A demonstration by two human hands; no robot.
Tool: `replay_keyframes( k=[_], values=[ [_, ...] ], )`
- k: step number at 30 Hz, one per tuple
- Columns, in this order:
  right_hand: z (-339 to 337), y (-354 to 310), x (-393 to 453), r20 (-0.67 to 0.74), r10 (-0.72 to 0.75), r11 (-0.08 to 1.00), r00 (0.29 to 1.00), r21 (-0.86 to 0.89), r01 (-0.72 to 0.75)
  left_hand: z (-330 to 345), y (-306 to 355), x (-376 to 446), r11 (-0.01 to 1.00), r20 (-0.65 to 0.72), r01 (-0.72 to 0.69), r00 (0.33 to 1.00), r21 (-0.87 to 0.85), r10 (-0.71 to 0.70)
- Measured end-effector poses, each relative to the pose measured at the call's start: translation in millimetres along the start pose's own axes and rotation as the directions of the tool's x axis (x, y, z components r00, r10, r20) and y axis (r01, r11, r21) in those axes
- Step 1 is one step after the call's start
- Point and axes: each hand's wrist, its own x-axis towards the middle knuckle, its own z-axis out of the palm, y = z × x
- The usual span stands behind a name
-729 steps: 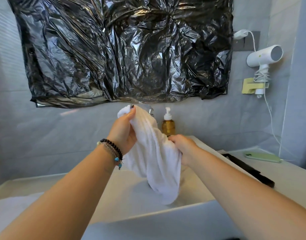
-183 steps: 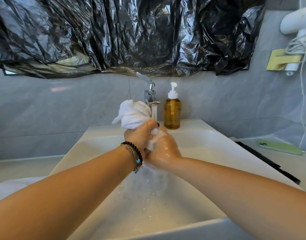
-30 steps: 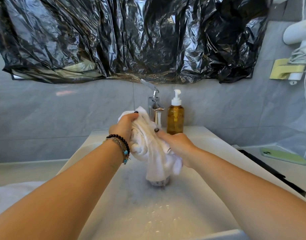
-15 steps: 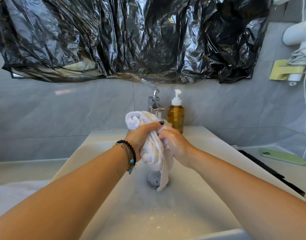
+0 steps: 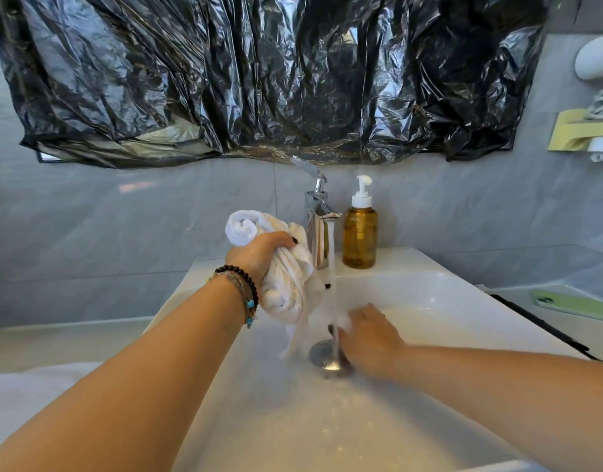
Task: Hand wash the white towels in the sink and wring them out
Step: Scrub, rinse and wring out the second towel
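My left hand (image 5: 259, 255) grips a wet, bunched white towel (image 5: 286, 284) above the left side of the white sink (image 5: 429, 294). A rolled end of the towel sticks up past my fingers and water drips from its lower end. My right hand (image 5: 368, 335) is low in the basin by the metal drain (image 5: 322, 356), under the stream running from the chrome faucet (image 5: 317, 229). It is blurred and holds nothing that I can see.
An amber pump bottle (image 5: 359, 233) stands right of the faucet. A green phone (image 5: 572, 304) lies on the counter at the right. Black plastic sheeting (image 5: 259, 76) covers the wall above. More white cloth (image 5: 17, 400) lies on the left counter.
My right hand has let go of the towel and dropped to the drain. The faucet now runs. My left hand keeps the towel, shifted slightly left.
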Motion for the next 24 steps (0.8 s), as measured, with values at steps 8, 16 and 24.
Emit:
replay_keyframes(
  k=[8,16,24],
  values=[
    [-5,14,-81,0.368,-0.109,0.941,0.923,-0.262,0.215,13,4,-4,0.992,0.080,-0.046,0.996,0.121,0.036],
    [54,-87,-37,0.322,-0.726,0.590,0.608,-0.163,0.791,0,11,-6,0.988,0.041,-0.057,0.998,0.144,0.051],
    [18,-56,20,0.258,-0.447,0.879,0.857,-0.053,0.474,-9,13,4,0.984,-0.012,-0.052,0.998,0.172,0.054]
  ],
)
